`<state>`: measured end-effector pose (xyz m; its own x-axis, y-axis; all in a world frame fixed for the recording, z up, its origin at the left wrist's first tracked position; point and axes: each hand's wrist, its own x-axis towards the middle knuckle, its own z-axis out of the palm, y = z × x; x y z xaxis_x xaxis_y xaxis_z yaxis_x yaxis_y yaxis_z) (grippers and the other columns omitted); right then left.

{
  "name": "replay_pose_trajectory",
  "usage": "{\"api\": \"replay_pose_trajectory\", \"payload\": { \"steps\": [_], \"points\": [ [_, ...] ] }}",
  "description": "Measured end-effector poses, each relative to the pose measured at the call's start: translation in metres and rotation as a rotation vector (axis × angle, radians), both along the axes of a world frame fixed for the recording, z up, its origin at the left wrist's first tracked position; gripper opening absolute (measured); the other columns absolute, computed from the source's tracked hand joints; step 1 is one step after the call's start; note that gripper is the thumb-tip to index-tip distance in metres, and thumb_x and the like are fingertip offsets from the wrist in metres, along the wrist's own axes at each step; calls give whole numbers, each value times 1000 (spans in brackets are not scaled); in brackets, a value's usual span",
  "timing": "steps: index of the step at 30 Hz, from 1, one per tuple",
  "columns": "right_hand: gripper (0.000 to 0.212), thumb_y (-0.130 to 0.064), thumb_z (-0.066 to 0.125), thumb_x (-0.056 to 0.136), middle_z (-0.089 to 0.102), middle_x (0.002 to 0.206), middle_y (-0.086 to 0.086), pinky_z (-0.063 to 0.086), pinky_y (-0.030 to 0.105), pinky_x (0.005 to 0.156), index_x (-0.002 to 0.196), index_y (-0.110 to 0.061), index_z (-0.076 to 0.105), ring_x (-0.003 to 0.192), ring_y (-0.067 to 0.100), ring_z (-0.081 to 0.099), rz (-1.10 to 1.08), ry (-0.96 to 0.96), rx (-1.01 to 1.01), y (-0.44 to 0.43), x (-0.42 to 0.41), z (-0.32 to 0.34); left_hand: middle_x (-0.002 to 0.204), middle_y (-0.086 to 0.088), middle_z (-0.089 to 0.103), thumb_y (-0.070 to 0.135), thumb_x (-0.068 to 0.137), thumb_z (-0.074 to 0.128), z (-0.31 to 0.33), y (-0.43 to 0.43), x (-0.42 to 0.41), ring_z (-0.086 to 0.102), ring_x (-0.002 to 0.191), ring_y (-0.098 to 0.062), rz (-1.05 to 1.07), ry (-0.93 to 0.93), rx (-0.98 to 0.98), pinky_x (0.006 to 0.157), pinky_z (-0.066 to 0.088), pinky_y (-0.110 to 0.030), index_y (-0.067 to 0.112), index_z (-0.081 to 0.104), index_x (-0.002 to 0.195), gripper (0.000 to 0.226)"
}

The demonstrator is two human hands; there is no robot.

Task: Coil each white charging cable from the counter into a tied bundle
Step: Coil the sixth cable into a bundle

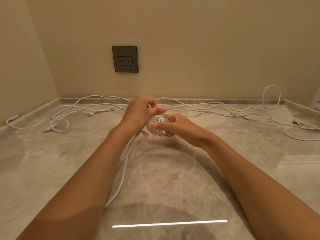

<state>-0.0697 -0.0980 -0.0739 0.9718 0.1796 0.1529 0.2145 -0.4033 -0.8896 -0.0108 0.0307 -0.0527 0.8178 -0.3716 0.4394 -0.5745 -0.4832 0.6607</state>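
Above the middle of the marble counter [164, 179], my right hand [174, 125] grips a small coil of white charging cable [160, 126]. My left hand [142, 111] pinches a strand of the same cable just above the coil, where it wraps across the loops. The free tail of this cable [123, 172] hangs down under my left forearm toward the counter's front. Several other loose white cables [216, 110] lie stretched along the back of the counter, with plug ends at the left [47, 130] and right [296, 122].
A dark wall socket [125, 59] sits on the beige back wall above the counter. A low stone upstand [225, 101] runs along the back edge. A side wall closes the left end. A bright light reflection [169, 223] streaks the near counter.
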Motion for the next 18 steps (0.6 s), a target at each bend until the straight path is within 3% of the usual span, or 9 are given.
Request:
{"api": "replay_pose_trajectory", "payload": {
  "steps": [3,5,9,11,15,18],
  "points": [
    [21,-2,63,81,51,54,-11,34,15,52,67,-17,55,51,2,42,-59,-25,24,2,1,-2,53,2,40,31,82,66,0,-2,1,33,50,-11,24,-3,12,46,26,-21,12,52,63,31],
    [27,5,58,78,44,53,-8,30,17,51,62,-15,49,49,5,37,-98,-44,49,4,2,-1,55,-1,44,33,90,56,0,-3,2,39,54,-16,63,-37,57,49,27,-27,9,54,69,32],
    [27,9,52,78,42,54,-7,32,16,50,63,-13,45,50,5,37,-140,-32,100,6,3,0,82,-17,65,31,99,37,-1,-8,-1,60,78,-34,128,-99,209,67,41,-36,7,52,76,36],
    [21,7,52,79,45,60,-2,35,18,53,72,-12,45,54,8,41,-178,-1,140,5,4,1,85,-21,65,30,99,36,-2,-10,-1,60,76,-36,155,-120,211,69,44,-38,9,52,77,34],
    [17,5,47,83,49,68,1,45,18,58,84,-11,45,58,8,49,-181,19,184,4,5,0,82,-16,57,29,98,39,-5,-11,2,48,77,-32,131,-178,196,65,31,-33,4,54,82,34],
    [12,0,45,86,51,75,-3,48,33,73,92,-10,49,68,10,50,-180,-112,-35,4,7,-2,76,-11,50,28,98,41,-2,-8,2,42,73,-28,95,-180,193,63,25,-31,7,49,78,31]
  ]
}}
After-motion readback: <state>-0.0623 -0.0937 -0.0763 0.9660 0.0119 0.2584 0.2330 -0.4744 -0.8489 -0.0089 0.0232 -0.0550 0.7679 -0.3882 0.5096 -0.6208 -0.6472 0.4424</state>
